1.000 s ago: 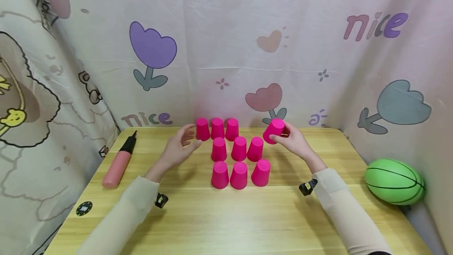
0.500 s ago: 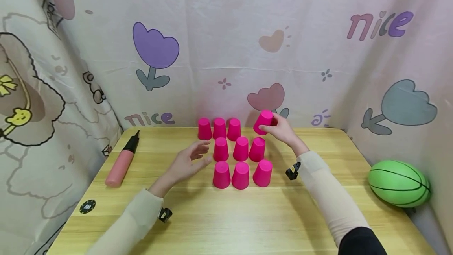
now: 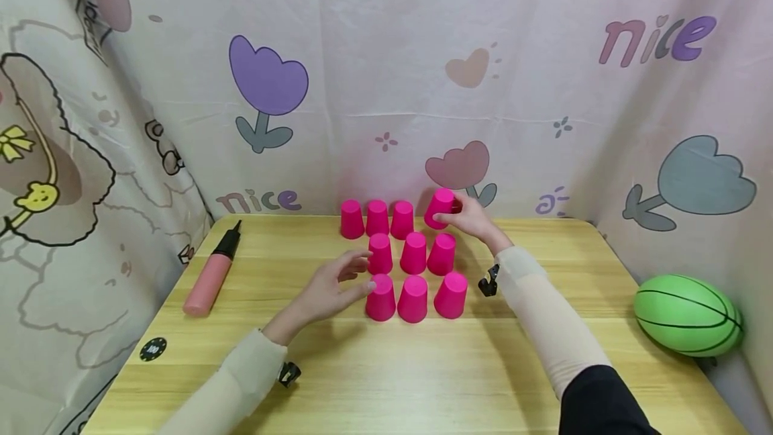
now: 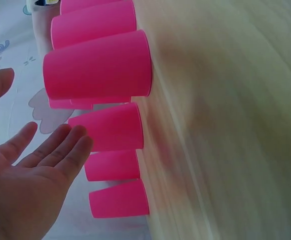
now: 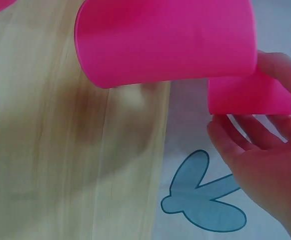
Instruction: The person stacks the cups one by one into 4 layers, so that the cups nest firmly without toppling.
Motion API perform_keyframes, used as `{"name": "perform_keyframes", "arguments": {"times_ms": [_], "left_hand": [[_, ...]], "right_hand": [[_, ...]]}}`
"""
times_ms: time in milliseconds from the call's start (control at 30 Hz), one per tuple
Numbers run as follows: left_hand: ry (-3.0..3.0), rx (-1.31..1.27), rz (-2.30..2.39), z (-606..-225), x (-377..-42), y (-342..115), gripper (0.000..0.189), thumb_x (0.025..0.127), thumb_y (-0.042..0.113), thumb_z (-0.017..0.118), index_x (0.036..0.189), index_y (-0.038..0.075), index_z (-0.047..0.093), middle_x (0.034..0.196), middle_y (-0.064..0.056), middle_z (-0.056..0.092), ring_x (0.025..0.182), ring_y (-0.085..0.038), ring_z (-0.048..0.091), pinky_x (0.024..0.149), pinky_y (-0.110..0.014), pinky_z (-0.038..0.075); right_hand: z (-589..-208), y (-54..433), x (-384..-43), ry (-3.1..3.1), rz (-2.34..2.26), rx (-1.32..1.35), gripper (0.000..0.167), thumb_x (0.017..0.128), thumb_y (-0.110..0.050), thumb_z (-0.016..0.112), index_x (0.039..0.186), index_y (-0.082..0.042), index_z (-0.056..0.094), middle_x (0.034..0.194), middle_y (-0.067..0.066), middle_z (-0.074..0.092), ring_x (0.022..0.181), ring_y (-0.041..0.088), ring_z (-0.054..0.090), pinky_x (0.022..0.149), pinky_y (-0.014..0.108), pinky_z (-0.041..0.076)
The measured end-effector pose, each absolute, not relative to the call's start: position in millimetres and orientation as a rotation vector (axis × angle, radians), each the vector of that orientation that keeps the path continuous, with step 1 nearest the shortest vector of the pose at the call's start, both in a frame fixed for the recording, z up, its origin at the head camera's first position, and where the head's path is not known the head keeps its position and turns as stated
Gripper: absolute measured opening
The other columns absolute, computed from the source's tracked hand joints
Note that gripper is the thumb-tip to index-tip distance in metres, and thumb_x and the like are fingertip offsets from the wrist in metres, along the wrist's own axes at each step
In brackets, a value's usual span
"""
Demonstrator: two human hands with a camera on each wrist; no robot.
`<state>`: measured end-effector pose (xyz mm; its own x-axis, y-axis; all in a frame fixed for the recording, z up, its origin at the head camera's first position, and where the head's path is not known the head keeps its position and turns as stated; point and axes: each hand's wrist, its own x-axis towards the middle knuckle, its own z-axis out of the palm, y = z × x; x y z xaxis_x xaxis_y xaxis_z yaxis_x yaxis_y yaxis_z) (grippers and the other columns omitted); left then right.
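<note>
Pink cups stand upside down in three rows on the wooden table (image 3: 386, 368). My right hand (image 3: 474, 219) grips one pink cup (image 3: 439, 207) at the back right, slightly tilted, beside the back row. The right wrist view shows that held cup (image 5: 250, 95) between thumb and fingers, partly behind a nearer standing cup (image 5: 165, 40). My left hand (image 3: 332, 285) reaches in from the left with loosely spread fingers. Its thumb tip is right at the front-left cup (image 3: 380, 299), its fingertips beside the middle row's left cup (image 3: 380, 254). Nothing sits in its palm in the left wrist view.
A pink hand pump (image 3: 211, 274) with a black nozzle lies at the table's left. A black chip (image 3: 153, 349) marked 100 is near the left edge. Off the right edge sits a green ball (image 3: 688, 315). A printed curtain (image 3: 374, 72) hangs behind the table.
My right hand has carried its cup leftward and slightly up toward the back row. My left hand has moved from the back-left cup forward to the front-left cups.
</note>
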<state>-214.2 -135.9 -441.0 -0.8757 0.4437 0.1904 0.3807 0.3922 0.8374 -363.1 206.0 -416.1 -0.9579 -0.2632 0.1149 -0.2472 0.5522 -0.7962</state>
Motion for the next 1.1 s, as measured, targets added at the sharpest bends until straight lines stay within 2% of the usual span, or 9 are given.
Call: {"name": "perform_keyframes", "arguments": {"times_ms": [500, 600, 800, 1100], "left_hand": [[2.569, 0.722, 1.450, -445, -210, -130, 0.069, 0.094, 0.034, 0.080, 0.153, 0.014, 0.050, 0.145, -0.015, 0.063, 0.133, -0.040, 0.061, 0.114, -0.056, 0.051], [2.561, 0.728, 1.446, -446, -211, -131, 0.069, 0.094, 0.033, 0.080, 0.153, 0.013, 0.050, 0.143, -0.015, 0.063, 0.132, -0.041, 0.062, 0.113, -0.056, 0.052], [2.559, 0.742, 1.422, -448, -211, -130, 0.069, 0.093, 0.030, 0.081, 0.152, 0.011, 0.051, 0.141, -0.009, 0.066, 0.129, -0.032, 0.064, 0.112, -0.052, 0.054], [2.521, 0.788, 1.442, -454, -210, -129, 0.066, 0.092, 0.028, 0.083, 0.149, 0.009, 0.055, 0.139, -0.008, 0.068, 0.127, -0.031, 0.066, 0.110, -0.053, 0.054]], "right_hand": [[-439, 201, -375, 2.702, -1.253, -0.409, 0.057, 0.094, -0.025, 0.078, 0.143, -0.006, 0.056, 0.130, 0.020, 0.068, 0.122, 0.038, 0.064, 0.105, 0.052, 0.056], [-441, 199, -375, 2.697, -1.242, -0.413, 0.057, 0.094, -0.026, 0.079, 0.143, -0.009, 0.057, 0.131, 0.018, 0.068, 0.123, 0.037, 0.063, 0.106, 0.052, 0.056], [-440, 196, -377, 2.677, -1.232, -0.419, 0.058, 0.094, -0.025, 0.079, 0.145, -0.009, 0.057, 0.133, 0.019, 0.067, 0.124, 0.038, 0.063, 0.107, 0.055, 0.054], [-442, 194, -379, 2.651, -1.228, -0.409, 0.061, 0.094, -0.022, 0.079, 0.149, -0.010, 0.054, 0.137, 0.020, 0.065, 0.129, 0.040, 0.061, 0.111, 0.057, 0.051]]}}
